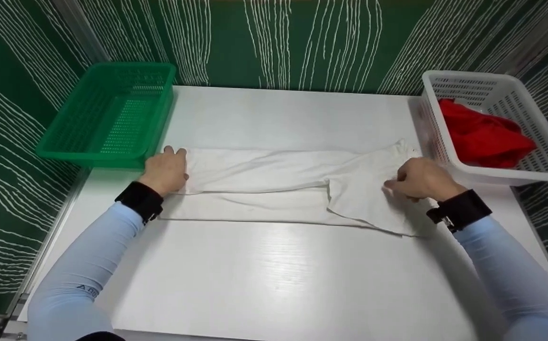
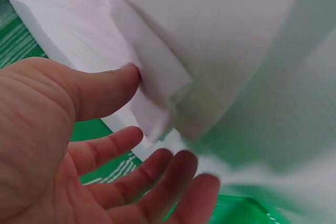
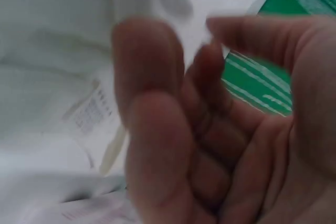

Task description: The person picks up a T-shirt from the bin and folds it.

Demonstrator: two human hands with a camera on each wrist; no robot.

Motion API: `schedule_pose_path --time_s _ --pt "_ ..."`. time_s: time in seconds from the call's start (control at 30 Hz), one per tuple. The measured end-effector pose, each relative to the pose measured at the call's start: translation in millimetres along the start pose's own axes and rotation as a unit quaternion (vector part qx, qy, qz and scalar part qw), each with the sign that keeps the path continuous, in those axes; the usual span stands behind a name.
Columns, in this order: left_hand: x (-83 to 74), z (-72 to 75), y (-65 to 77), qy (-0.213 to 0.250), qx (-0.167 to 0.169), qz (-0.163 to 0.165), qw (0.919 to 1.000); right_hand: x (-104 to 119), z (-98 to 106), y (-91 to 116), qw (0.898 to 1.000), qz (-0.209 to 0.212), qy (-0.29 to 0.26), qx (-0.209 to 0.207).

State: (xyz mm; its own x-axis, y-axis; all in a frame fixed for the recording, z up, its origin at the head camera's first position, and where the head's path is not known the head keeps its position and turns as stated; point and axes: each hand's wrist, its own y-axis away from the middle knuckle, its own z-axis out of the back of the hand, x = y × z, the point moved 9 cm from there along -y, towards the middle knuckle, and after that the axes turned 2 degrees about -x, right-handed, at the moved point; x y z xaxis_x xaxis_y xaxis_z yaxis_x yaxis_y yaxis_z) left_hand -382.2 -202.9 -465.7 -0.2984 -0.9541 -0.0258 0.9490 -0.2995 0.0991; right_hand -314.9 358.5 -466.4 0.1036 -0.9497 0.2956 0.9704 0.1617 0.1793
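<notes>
A white shirt point(image 1: 274, 170) lies in a long folded strip across the table, with a sleeve-like flap point(image 1: 359, 194) spread over its right part. At the strip's left end is my left hand point(image 1: 165, 171). In the left wrist view its thumb point(image 2: 123, 80) lies along the edge of the cloth, with the other fingers spread apart below. My right hand point(image 1: 423, 180) hovers close over the right end, its fingers loosely bent. The right wrist view shows a gap between thumb and fingers with no cloth in it. A printed label point(image 3: 92, 114) shows on the fabric there.
On the white table point(image 1: 274, 279), a green basket point(image 1: 153, 158) stands at the back left. A white basket point(image 1: 496, 175) at the back right holds a red cloth point(image 1: 487, 135). Dark green walls with white streaks point(image 1: 297, 47) enclose the table's back and sides.
</notes>
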Motion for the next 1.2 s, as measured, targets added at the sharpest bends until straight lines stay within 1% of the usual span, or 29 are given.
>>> schedule_pose_path --time_s 0.07,0.1,0.17,0.23,0.3,0.4,0.53,0.63,0.7,0.83,0.97,1.03,1.1,1.13,1.2 --pt "-5.2 1.4 1.7 0.002 -0.012 -0.009 0.9999 25.4 -8.4 7.6 0.997 0.076 0.003 -0.013" --pt "-8.2 1.6 2.1 0.007 -0.014 -0.016 0.9998 38.6 -11.9 11.2 0.993 0.113 0.008 -0.026" --pt "-15.0 1.4 1.6 0.023 -0.007 -0.032 0.9992 61.3 -20.3 17.6 0.984 0.171 0.021 -0.044" --pt "-18.9 0.2 -0.4 0.043 0.007 -0.044 0.998 78.0 -30.8 21.6 0.978 0.204 0.035 -0.036" --pt "-18.1 0.4 -4.1 0.061 0.013 -0.048 0.9969 89.9 -40.1 23.2 0.973 0.226 0.048 -0.02" --pt "-10.5 1.2 -14.4 0.081 0.006 -0.035 0.9961 97.7 -47.9 25.4 0.967 0.248 0.053 -0.007" --pt "1.0 3.0 -29.7 0.097 -0.011 -0.012 0.9952 99.4 -48.5 26.8 0.961 0.272 0.042 -0.018" --pt "6.3 1.7 -36.9 0.095 -0.012 -0.002 0.9954 100.6 -51.2 25.7 0.959 0.281 0.041 -0.01" --pt "9.3 -0.8 -38.6 0.087 -0.007 0.007 0.9961 101.4 -54.2 24.1 0.959 0.28 0.045 0.005" --pt "8.4 -5.9 -40.0 0.064 0.003 0.016 0.9978 98.6 -53.9 24.8 0.962 0.262 0.07 0.042" --pt "1.8 -4.4 -40.6 0.047 -0.002 0.015 0.9988 91.8 -48.3 27.7 0.965 0.225 0.093 0.092" --pt "-1.1 -3.5 -39.7 0.038 -0.002 0.019 0.9991 89.7 -48.6 27.0 0.966 0.214 0.09 0.118" --pt "-5.9 -3.9 -37.1 0.025 -0.003 0.021 0.9995 86.6 -50.8 23.2 0.967 0.201 0.073 0.141" --pt "-9.9 -4.5 -35.6 0.017 -0.007 0.017 0.9997 84.7 -49.7 20.2 0.968 0.195 0.063 0.143" --pt "-22.8 -5.5 -32.1 0.004 -0.015 -0.003 0.9999 77.3 -41.4 10.9 0.975 0.178 0.044 0.125"
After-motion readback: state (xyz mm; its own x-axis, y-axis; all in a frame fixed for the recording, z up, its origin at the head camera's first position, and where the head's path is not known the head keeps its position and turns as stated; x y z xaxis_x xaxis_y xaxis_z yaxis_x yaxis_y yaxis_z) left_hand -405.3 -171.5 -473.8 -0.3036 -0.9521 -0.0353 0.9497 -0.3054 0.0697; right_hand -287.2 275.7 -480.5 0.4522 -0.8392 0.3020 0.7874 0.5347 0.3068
